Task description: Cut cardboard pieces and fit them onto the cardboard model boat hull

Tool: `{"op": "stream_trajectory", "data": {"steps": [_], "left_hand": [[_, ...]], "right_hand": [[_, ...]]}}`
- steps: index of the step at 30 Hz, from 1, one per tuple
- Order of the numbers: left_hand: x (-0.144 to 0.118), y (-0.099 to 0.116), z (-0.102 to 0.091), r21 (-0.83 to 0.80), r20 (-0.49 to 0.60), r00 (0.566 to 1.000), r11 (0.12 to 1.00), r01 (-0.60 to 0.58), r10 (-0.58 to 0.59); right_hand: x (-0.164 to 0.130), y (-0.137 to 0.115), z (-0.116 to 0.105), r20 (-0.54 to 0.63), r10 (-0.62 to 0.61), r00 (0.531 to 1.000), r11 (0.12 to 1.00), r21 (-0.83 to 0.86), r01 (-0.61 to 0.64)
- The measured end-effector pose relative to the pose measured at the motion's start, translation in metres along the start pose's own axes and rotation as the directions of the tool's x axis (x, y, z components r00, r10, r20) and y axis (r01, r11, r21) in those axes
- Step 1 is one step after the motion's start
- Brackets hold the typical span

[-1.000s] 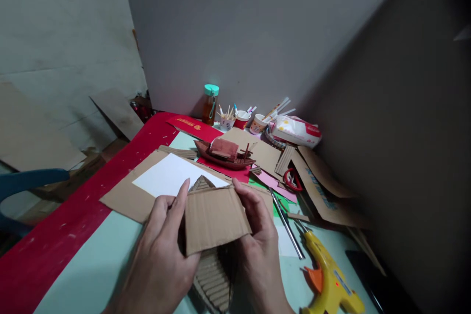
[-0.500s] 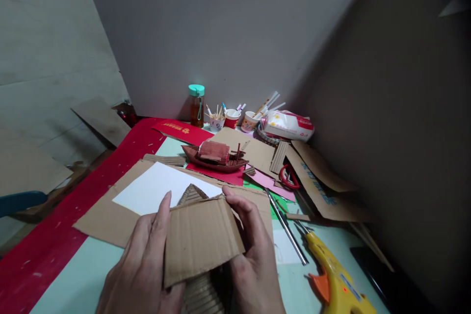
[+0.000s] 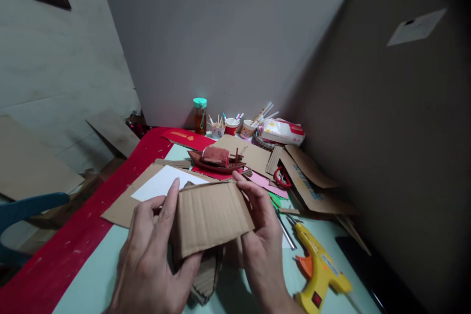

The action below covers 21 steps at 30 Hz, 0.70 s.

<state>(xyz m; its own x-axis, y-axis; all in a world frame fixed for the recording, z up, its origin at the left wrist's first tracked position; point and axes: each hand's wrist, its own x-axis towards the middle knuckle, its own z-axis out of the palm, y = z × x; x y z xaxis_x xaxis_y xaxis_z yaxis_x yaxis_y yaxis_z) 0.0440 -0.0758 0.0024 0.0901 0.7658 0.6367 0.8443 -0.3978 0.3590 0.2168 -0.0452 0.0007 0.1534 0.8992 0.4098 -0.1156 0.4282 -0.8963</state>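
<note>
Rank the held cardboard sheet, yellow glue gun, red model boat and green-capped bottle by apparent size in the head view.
1. cardboard sheet, nearest the camera
2. yellow glue gun, also near
3. red model boat
4. green-capped bottle, farthest back

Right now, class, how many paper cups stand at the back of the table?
3, in a row by the wall: a white cup holding sticks, a red cup beside it, then a cup with an orange pattern. Clutter could hide others.

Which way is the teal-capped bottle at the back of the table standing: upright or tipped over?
Upright. The teal-capped bottle stands on its base by the wall, cap on top, beside the paper cups holding sticks and pens.
</note>
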Motion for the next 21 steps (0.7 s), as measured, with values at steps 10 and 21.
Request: {"op": "stream_trajectory", "data": {"steps": [10,21], "left_hand": [[0.01,0.01,-0.052,-0.481,0.604,0.716,0.557,0.677,-0.349],[-0.029,0.017,-0.053,-0.41,0.561,0.734,0.641,0.649,-0.384]], "right_hand": [[0.013,-0.055,-0.039,0.284,-0.542,0.791,0.633,-0.481,0.607],[-0.018,-0.075,-0.085,0.188,0.315,0.93,0.938,-0.212,-0.275]]}}
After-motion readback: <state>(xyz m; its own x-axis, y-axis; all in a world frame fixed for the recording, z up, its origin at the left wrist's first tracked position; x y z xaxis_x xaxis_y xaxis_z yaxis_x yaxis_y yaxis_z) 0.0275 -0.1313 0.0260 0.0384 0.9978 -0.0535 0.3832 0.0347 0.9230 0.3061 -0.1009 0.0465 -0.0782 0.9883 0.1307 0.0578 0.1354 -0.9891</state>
